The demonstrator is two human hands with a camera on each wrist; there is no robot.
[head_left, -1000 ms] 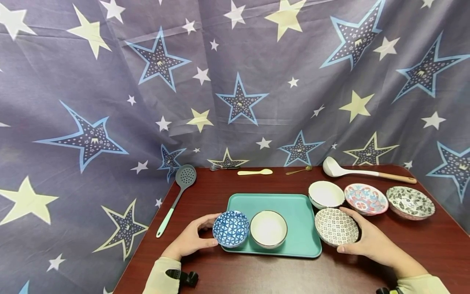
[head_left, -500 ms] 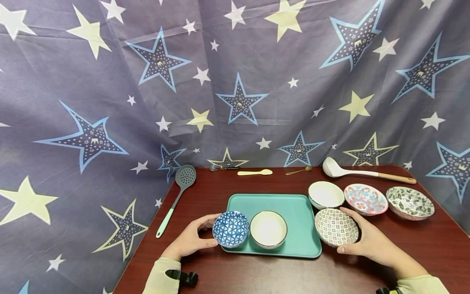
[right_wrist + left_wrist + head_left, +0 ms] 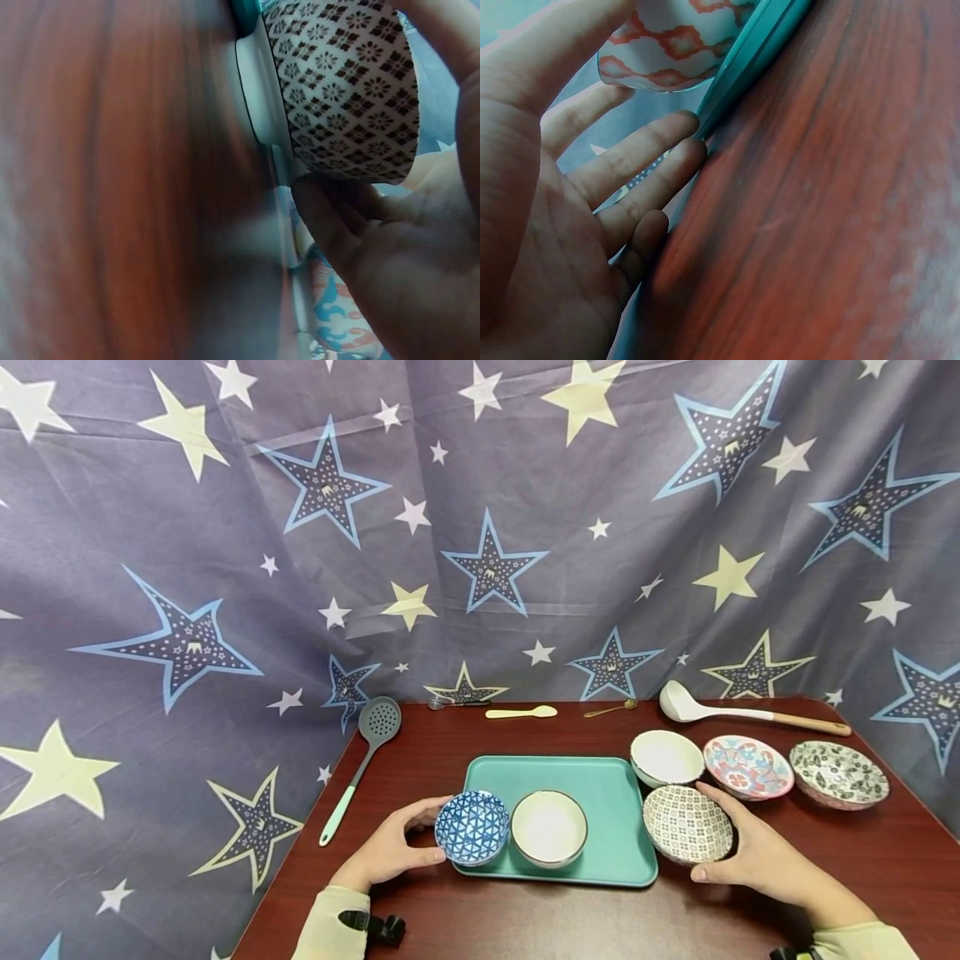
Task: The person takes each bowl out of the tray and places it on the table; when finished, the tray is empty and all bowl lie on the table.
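My left hand (image 3: 390,841) is spread around the left side of a small blue-patterned bowl (image 3: 472,828) on a teal tray (image 3: 618,827). Its fingers are long and loose beside a bowl's red-and-white outer wall (image 3: 676,45) in the left wrist view. A cream bowl (image 3: 549,828) with a dark rim stands beside the blue one on the tray. My right hand (image 3: 753,850) holds a grey-brown patterned bowl (image 3: 686,824) at the tray's right edge, thumb at the near side and fingers at the far side. The right wrist view shows fingers bent against its floral wall (image 3: 345,90).
Behind the right hand stand a white bowl (image 3: 666,757), a pink-and-blue bowl (image 3: 747,766) and a leaf-patterned bowl (image 3: 838,772). A ladle (image 3: 723,711) lies farther back. A grey skimmer (image 3: 363,768) lies left; a yellow spoon (image 3: 521,712) and small cutlery line the back edge.
My right thumb has shifted very slightly to the right along the near side of the patterned bowl. My left hand and all the bowls stay in place.
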